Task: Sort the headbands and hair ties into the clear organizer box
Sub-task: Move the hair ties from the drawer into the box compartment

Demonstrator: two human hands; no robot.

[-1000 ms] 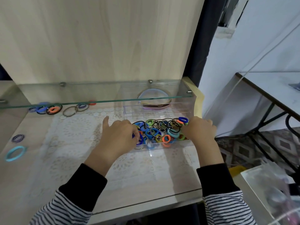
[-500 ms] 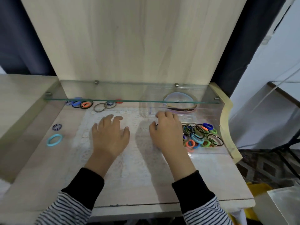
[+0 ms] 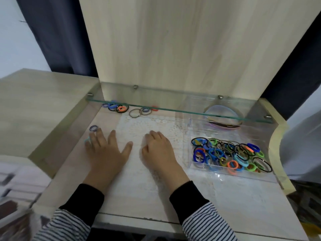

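Note:
The clear organizer box [image 3: 243, 176] stands at the right of the desk. Its front compartment holds a heap of colourful hair ties [image 3: 227, 153]; the back one holds headbands [image 3: 224, 122]. My left hand [image 3: 107, 150] lies flat with spread fingers, its fingertips over a light blue hair tie [image 3: 86, 141] that is mostly hidden. A dark striped tie [image 3: 93, 128] lies just beyond those fingertips. My right hand [image 3: 159, 151] rests flat on the lace mat [image 3: 139, 126], left of the box and holding nothing. More loose ties [image 3: 119, 108] and a brown ring tie [image 3: 134, 113] lie at the back left.
A glass shelf [image 3: 173, 103] hangs low over the back of the desk, above the loose ties and the headbands. A wooden panel [image 3: 173, 49] rises behind it. A raised wooden side surface [image 3: 43, 105] borders the left; the desk's curved edge [image 3: 274, 136] is right of the box.
My left hand has slid left onto the light blue tie. My right hand has moved left, away from the box, onto the mat. The view has swung left.

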